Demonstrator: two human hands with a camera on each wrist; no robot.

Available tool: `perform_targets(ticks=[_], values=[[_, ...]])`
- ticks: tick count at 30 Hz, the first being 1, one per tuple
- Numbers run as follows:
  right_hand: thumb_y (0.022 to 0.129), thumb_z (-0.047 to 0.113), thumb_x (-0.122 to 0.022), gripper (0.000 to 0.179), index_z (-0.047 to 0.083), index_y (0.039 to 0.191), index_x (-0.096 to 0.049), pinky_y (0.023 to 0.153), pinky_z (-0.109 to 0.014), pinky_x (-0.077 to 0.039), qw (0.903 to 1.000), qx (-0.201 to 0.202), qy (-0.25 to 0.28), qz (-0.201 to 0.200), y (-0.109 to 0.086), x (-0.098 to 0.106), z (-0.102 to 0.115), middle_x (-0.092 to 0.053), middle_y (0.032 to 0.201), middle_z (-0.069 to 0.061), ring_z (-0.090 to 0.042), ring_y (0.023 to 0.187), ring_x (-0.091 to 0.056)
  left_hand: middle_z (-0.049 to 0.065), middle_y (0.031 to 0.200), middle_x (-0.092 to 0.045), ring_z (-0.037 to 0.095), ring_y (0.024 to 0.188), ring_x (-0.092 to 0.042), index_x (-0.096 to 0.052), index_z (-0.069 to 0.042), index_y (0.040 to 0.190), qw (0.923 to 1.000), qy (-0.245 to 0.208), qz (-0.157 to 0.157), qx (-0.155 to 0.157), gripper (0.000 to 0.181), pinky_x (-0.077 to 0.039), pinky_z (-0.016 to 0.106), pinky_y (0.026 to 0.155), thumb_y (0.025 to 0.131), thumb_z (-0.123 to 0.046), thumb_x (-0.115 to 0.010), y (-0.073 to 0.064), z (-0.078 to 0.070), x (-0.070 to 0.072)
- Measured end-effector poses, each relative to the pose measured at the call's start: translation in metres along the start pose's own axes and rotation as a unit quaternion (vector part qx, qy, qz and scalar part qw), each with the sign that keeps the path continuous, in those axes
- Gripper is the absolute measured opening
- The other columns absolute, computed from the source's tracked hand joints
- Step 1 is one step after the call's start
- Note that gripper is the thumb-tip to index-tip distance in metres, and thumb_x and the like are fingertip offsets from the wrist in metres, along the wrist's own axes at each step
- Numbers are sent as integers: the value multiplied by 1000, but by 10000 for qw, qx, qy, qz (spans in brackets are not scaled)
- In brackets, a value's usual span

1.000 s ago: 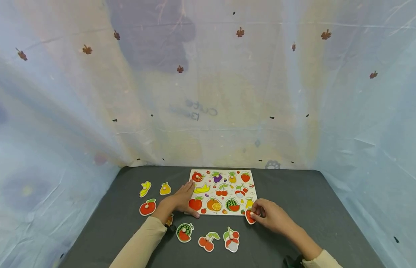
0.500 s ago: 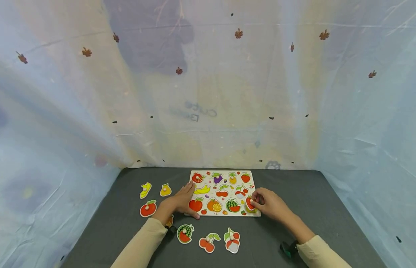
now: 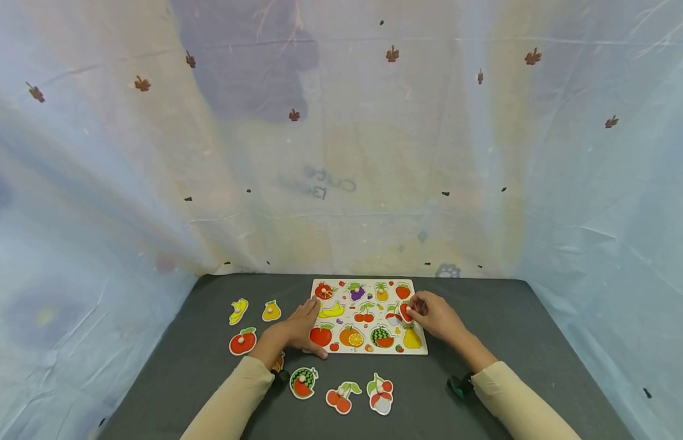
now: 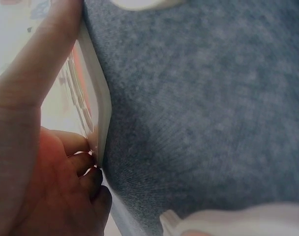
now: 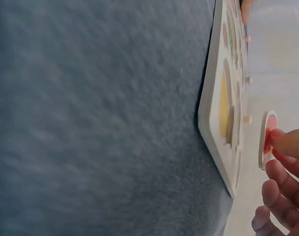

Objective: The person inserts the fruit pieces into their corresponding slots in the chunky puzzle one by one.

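A white fruit puzzle board (image 3: 343,331) lies on the dark cloth. My left hand (image 3: 299,326) rests against its left edge, thumb at the lower corner and fingers along the side. My right hand (image 3: 439,316) pinches a strawberry puzzle piece (image 3: 405,312) between thumb and fingers over the board's right side. In the right wrist view the strawberry piece (image 5: 268,140) stands on edge, raised above the board (image 5: 214,105). Below it in the head view is the pear-shaped recess (image 3: 412,338). Knobbed pomegranate (image 3: 323,290), grape (image 3: 356,291) and pineapple (image 3: 381,292) pieces sit in the top row.
Left of the board lie banana (image 3: 238,311), pear (image 3: 272,310) and apple (image 3: 243,341) pieces. An orange piece (image 3: 278,362) is partly hidden under the left wrist. In front are watermelon (image 3: 303,383), cherry (image 3: 343,397) and another red-and-white fruit piece (image 3: 380,394). A patterned curtain (image 3: 341,153) hangs behind.
My right hand has carried the strawberry piece from the board's lower right corner up along its right side, uncovering the pear recess. My left hand has stayed at the left edge.
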State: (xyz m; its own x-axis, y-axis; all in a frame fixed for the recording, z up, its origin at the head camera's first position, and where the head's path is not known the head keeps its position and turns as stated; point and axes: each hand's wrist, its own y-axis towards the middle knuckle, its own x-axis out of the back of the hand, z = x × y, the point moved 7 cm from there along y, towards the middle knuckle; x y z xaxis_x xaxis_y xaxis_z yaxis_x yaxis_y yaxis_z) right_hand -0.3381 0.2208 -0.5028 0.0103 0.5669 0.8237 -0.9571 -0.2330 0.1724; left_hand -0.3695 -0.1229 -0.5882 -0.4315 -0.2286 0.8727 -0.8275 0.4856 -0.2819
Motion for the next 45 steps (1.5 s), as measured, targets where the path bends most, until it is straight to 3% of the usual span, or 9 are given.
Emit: perform_targets(ticks=[15,22,33,45], values=[[101,19,-77,11,12,101,-70,60,-33,-42,9993,-283,19,-243,42,-6,-15,-60,81,-1,-16,66,-52,21,179,-6,38,166,-4,-10,3,170,10000,34,-80,-39,148,-12,55,131,70,-67,-94,-3,-4,5],[103,19,-75,12,9,107,-70,59,-34,-43,9989,-454,79,-117,54,-10,-18,-61,84,-4,-17,64,-54,18,180,-1,34,166,3,-6,-1,171,10000,11,26,-13,152,-6,52,132,68,-70,-93,0,0,2],[105,19,-73,13,7,109,-69,64,-37,-45,9984,-553,53,28,66,-14,-26,-62,88,-4,-18,70,-55,19,179,1,35,166,4,-4,-1,171,9998,-60,177,31,151,-5,53,132,71,-74,-89,-9,-10,7],[105,20,-72,12,9,108,-68,66,-38,-44,9971,-758,-66,80,70,-16,-34,-62,89,-4,-19,72,-55,17,180,-1,34,167,2,-6,-1,171,10000,-19,66,41,152,-6,52,132,68,-70,-93,-2,-3,3]])
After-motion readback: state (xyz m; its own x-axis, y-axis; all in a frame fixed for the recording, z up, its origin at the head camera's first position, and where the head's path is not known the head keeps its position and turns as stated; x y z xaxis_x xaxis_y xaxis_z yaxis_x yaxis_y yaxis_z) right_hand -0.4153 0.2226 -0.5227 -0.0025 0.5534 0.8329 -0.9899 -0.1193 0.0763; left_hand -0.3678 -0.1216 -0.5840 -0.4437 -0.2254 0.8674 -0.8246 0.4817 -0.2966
